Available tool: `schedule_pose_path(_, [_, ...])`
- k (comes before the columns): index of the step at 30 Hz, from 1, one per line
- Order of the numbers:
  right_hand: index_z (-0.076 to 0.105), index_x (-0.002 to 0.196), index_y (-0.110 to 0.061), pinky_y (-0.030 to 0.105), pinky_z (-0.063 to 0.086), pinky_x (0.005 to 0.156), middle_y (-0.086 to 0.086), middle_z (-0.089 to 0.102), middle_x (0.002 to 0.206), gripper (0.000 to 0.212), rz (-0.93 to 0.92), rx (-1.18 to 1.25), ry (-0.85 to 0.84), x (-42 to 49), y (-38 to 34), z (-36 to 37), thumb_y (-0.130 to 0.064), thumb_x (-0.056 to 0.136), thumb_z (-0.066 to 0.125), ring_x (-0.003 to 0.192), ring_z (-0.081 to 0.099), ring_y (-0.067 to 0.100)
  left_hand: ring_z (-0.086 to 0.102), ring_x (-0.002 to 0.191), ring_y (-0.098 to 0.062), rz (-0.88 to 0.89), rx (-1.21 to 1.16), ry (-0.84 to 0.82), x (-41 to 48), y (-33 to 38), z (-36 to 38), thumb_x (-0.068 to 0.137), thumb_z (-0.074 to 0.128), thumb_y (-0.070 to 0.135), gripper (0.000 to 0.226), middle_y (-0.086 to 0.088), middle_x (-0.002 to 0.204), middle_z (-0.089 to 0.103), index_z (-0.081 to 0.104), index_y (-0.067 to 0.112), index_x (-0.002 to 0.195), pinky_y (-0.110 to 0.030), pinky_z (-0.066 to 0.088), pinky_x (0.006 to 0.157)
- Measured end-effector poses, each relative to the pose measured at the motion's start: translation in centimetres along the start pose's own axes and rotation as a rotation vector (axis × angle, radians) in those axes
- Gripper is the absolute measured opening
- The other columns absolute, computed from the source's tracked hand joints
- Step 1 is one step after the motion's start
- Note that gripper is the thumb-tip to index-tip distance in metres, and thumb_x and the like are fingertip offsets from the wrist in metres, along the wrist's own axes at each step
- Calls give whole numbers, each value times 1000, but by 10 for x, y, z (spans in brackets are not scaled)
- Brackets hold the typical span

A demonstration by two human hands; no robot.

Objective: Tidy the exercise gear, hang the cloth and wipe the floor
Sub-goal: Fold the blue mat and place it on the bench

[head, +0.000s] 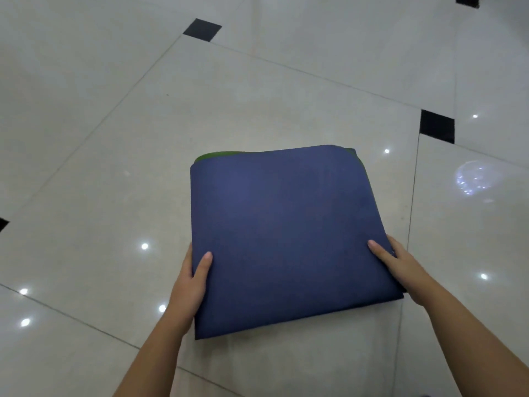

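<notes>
A folded exercise mat [286, 233], dark blue on top with a green underside showing along its far edge, is held flat above the floor in the middle of the view. My left hand [190, 285] grips its left side, thumb on top and fingers hidden beneath. My right hand [400, 267] grips the right side the same way, thumb lying on the blue surface. Both forearms reach in from the bottom of the frame.
Glossy pale floor tiles [200, 124] with small black inset squares [202, 30] spread all around, with ceiling lights reflected in them. Another black inset [437, 126] lies to the right beyond the mat. No furniture or other gear is in view.
</notes>
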State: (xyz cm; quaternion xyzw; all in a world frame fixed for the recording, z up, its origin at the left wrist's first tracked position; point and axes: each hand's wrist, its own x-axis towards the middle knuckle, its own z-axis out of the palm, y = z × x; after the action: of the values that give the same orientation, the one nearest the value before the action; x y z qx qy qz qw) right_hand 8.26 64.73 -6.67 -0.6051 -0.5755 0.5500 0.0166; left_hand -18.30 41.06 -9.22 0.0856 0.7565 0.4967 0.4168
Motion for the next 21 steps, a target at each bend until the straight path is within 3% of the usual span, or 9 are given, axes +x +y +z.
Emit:
schedule_pose_path(2, [49, 128, -20, 36, 49, 87, 0, 63, 121, 63, 100, 36, -77, 4, -1, -5, -55, 77, 59, 103, 63, 21, 60, 110, -15, -78, -82, -60, 5, 5, -2, 95, 42, 40, 40, 7, 126, 59, 41, 33, 134, -35, 50, 88])
schedule_pose_path(5, [52, 123, -22, 36, 52, 86, -1, 67, 115, 87, 170, 87, -189, 7, 0, -9, -69, 52, 68, 101, 66, 22, 64, 105, -22, -167, -177, -114, 4, 9, -3, 93, 43, 42, 38, 1, 121, 64, 46, 28, 128, -38, 53, 81])
schedule_pose_path(10, [49, 123, -20, 34, 52, 75, 3, 65, 116, 121, 137, 239, -182, 6, 15, -9, -67, 17, 82, 101, 64, 24, 62, 107, -22, -142, -224, -77, -1, 15, -2, 92, 50, 35, 42, 0, 127, 60, 42, 28, 133, -35, 52, 77])
schedule_pose_path(12, [48, 123, -21, 32, 51, 71, 3, 64, 118, 100, 82, 293, -179, 0, 9, -12, -59, 37, 84, 97, 64, 21, 59, 112, -20, -16, -139, 2, -7, 30, -2, 92, 53, 28, 44, 2, 131, 56, 41, 29, 134, -34, 50, 81])
schedule_pose_path(14, [44, 127, -27, 30, 50, 71, 0, 61, 122, 60, 19, 338, -161, -13, -3, -22, -38, 75, 72, 94, 63, 16, 53, 120, -17, 91, -22, 59, -24, 52, -3, 88, 57, 31, 54, 8, 137, 50, 36, 34, 138, -37, 47, 93])
schedule_pose_path(15, [41, 131, -30, 29, 50, 72, -3, 60, 121, 51, -15, 336, -149, -22, -9, -29, -30, 85, 63, 95, 62, 13, 50, 124, -15, 116, 34, 87, -39, 67, -3, 87, 57, 33, 59, 11, 141, 46, 32, 36, 140, -38, 44, 98])
schedule_pose_path(18, [33, 139, -34, 23, 48, 77, -11, 54, 122, 53, -108, 308, -173, -66, -32, -62, -22, 92, 53, 101, 58, 3, 45, 127, -11, 157, 137, 174, -94, 115, -4, 92, 53, 29, 59, 16, 146, 38, 25, 39, 143, -34, 40, 101])
schedule_pose_path(21, [33, 138, -35, 20, 47, 79, -16, 54, 122, 52, -144, 294, -167, -129, -49, -111, -21, 92, 52, 102, 56, -2, 49, 120, -1, 173, 154, 149, -160, 164, 6, 95, 49, 25, 54, 20, 140, 43, 27, 38, 142, -24, 42, 95])
